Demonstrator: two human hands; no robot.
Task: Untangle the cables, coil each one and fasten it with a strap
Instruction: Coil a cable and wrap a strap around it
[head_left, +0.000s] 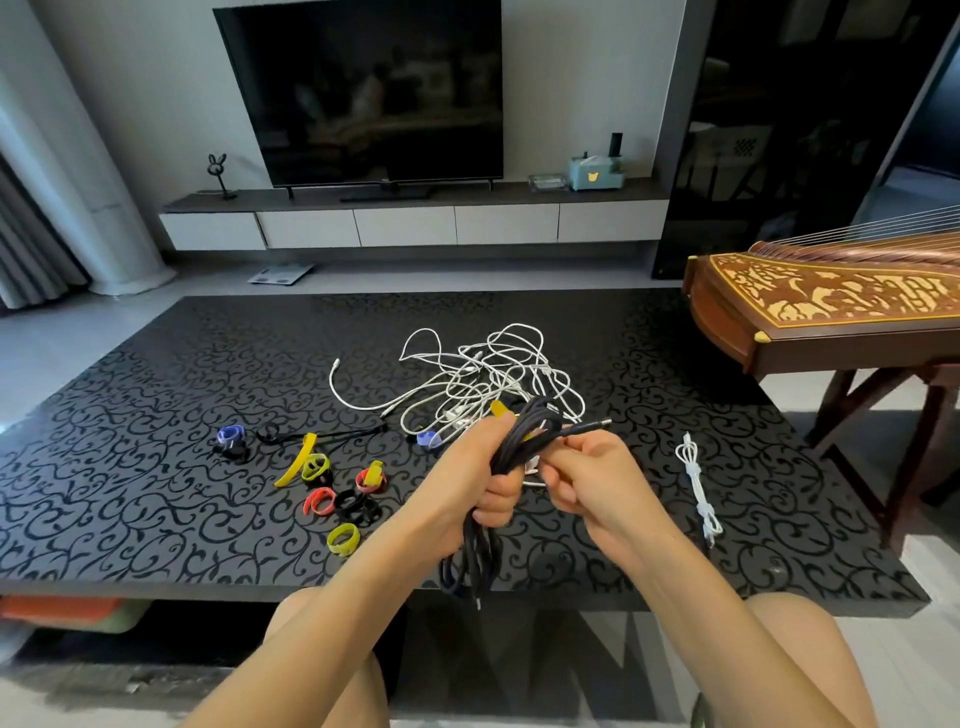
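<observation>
I see the L hand (478, 467) w/ fingers curled round a dark cable bundle (530, 426), held above the counter (156, 389); its loops hang below the fist. R hand (592, 473) pinches that cable's plug end. A yellow strap (501, 409) pokes out by the L thumb. Behind: 1 white cable tangle (498, 384). To the right: 1 coiled white cable (698, 486). To the left: approx. 10 loose straps (316, 466).

The left hand (478, 467) hides part of the dark cable (537, 423) and yellow strap (501, 409).
</observation>
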